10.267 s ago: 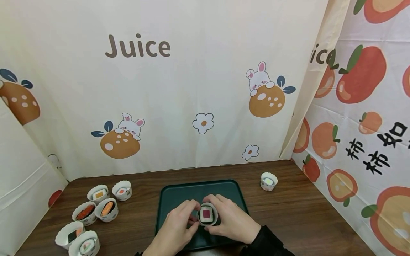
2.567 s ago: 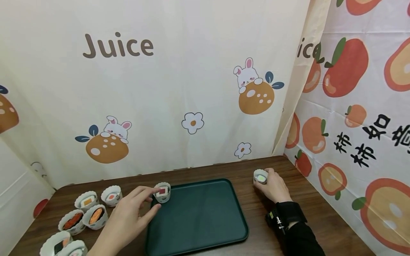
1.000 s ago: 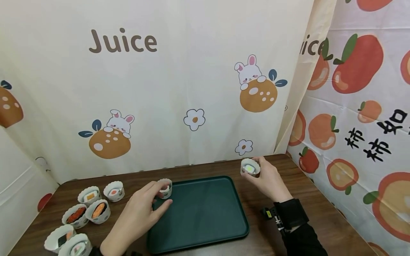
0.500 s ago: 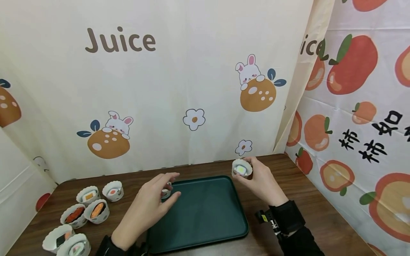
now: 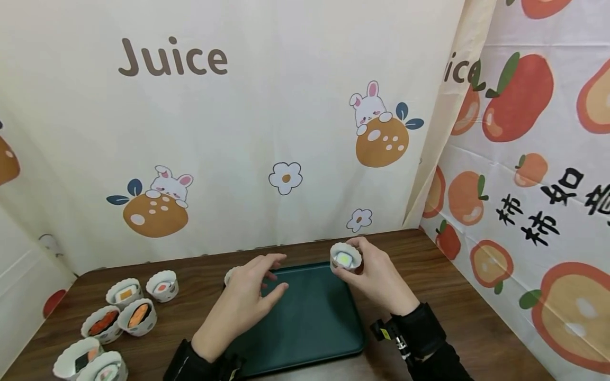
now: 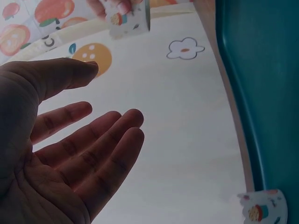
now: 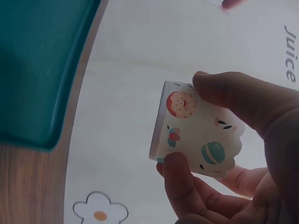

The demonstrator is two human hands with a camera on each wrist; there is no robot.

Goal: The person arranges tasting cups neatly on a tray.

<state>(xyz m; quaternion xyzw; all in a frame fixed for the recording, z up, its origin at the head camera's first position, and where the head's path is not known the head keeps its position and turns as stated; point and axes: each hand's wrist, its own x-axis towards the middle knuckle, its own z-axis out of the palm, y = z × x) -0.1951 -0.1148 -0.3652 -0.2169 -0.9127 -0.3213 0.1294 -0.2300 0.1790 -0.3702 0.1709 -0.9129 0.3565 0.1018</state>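
Observation:
My right hand [image 5: 381, 278] pinches a white scalloped paper baking cup [image 7: 196, 130] between thumb and fingers. Inside it lies a toy sushi roll [image 5: 343, 259] with a pale yellow-green centre. The cup is above the far right corner of a dark green tray [image 5: 310, 317]. My left hand [image 5: 240, 304] hovers over the tray's left part, fingers spread and touching nothing; the palm shows in the left wrist view. Behind it, at the tray's far left corner, stands another baking cup [image 6: 264, 207], mostly hidden in the head view.
Several baking cups with toy sushi stand on the wooden table's left side: one with orange topping [image 5: 138, 316], one with red topping [image 5: 102, 323], one with a yellow centre [image 5: 125, 292]. A printed curtain [image 5: 229, 132] closes off the table's back edge.
The red-centred sushi's cup went from both hands to the tray's far left corner. My right hand took the other cup from the table's right and carried it left; my left hand moved right.

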